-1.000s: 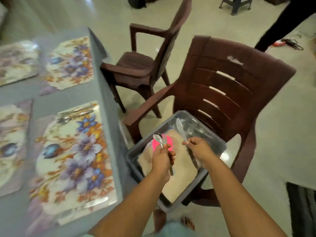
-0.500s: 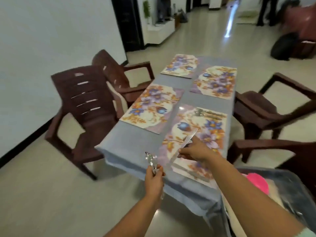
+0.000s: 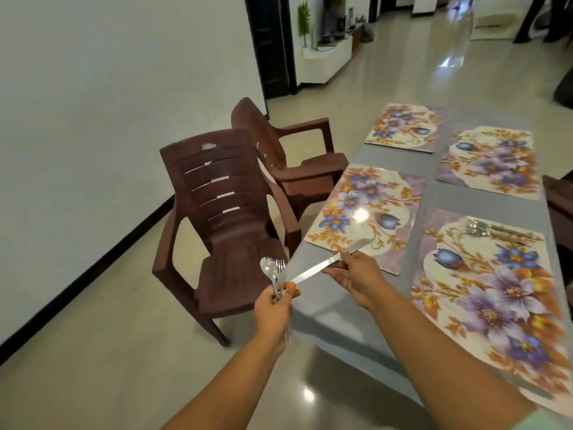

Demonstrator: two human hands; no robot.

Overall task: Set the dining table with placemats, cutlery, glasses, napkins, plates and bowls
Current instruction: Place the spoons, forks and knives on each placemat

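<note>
While left hand point(image 3: 273, 308) grips upright spoon point(image 3: 268, 271), fork point(image 3: 280, 268), right hand point(image 3: 356, 274) pinches knife point(image 3: 325, 263) slanting up-right.

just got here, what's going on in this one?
A person is setting a dining table. The left hand grips a spoon and fork upright; the right hand holds a knife by its middle, its handle end reaching the left hand. Four floral placemats are laid out; only the near right placemat has cutlery on it. No plates, glasses or napkins are visible.
</note>
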